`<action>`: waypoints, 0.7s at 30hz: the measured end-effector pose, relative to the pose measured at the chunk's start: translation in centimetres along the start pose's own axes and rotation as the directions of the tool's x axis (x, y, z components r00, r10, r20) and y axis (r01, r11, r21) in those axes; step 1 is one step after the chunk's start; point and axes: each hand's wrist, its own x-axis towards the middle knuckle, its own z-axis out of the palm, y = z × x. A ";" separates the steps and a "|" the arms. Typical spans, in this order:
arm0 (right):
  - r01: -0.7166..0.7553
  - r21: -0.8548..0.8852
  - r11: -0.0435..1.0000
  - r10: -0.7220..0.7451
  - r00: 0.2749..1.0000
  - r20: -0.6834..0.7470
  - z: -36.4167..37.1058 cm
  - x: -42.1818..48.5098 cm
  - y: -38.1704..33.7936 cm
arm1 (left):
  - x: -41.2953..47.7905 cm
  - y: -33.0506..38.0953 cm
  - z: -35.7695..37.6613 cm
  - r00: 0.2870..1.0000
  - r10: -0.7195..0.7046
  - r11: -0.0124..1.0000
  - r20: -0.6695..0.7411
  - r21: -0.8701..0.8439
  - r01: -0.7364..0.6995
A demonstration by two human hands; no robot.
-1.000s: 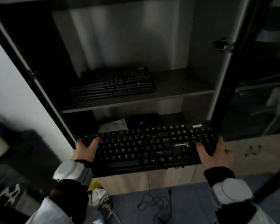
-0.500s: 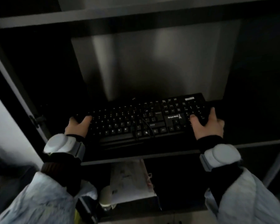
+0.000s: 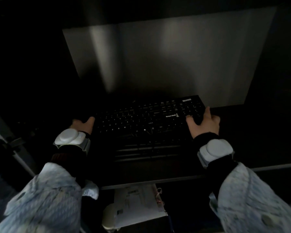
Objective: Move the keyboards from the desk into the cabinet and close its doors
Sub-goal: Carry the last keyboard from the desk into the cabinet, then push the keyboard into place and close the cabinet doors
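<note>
A black keyboard (image 3: 146,118) with white lettering is inside the dark cabinet, above the shelf (image 3: 158,179). My left hand (image 3: 83,124) grips its left end and my right hand (image 3: 202,121) grips its right end. Under the held keyboard lie other black keyboards (image 3: 146,152), their front edges showing as dark stacked strips. Whether the held keyboard rests on that stack I cannot tell. Its cable loops over the keys near the middle. The cabinet's grey back panel (image 3: 175,56) rises behind it.
The open left door's frame with a hinge (image 3: 12,145) runs down the left edge. Below the shelf, white papers and a white object (image 3: 134,204) sit in the lower compartment. The cabinet's side walls are in deep shadow.
Both hands carried the keyboard from in front of the cabinet up and into the shelf space, over the stacked keyboards. The view has closed in on the cabinet's inside.
</note>
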 end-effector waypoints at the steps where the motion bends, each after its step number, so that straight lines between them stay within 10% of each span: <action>1: 0.009 0.000 1.000 -0.009 1.000 0.003 0.0 -0.1 0.0 | -0.1 0.2 -0.1 1.000 0.015 1.000 -0.018 -0.002 -0.015; 11: 0.097 -0.037 0.995 -0.097 0.995 0.004 -2.0 -1.8 -0.5 | -4.9 2.2 -1.7 0.988 0.148 0.962 -0.037 0.236 -0.135; 21: 0.262 -0.012 0.965 -0.255 0.947 0.198 -9.4 -13.2 2.4 | -20.5 0.8 -5.1 0.964 0.266 0.961 0.005 0.081 -0.266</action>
